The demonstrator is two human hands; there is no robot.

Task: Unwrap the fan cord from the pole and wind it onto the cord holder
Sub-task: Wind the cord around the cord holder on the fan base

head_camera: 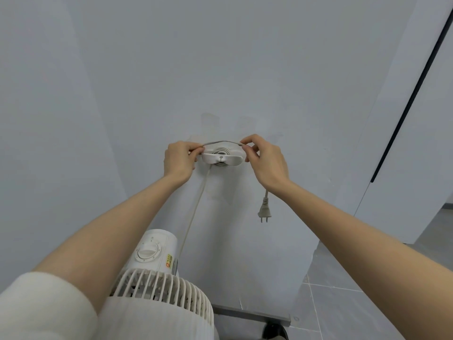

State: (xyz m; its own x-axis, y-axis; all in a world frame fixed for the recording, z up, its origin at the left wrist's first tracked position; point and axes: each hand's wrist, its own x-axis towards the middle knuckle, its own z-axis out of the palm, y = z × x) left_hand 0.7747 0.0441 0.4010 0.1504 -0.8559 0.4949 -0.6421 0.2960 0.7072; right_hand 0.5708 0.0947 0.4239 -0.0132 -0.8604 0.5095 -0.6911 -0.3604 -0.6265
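A white cord holder [221,159] is fixed to the pale wall at chest height. The grey-white fan cord [196,212] rises from behind the white fan [157,278] up to the holder and arches over its top. My left hand [179,159] pinches the cord at the holder's left end. At the right end my right hand [266,161] pinches the same cord. Below my right wrist the plug [264,211] hangs free with its prongs down. The fan's pole is hidden beneath the fan head.
The pale wall panel [220,69] stands on a dark base with a caster [274,331] at the bottom. Grey floor tiles [343,303] lie to the right. A white door edge with a black strip [404,106] runs along the right side.
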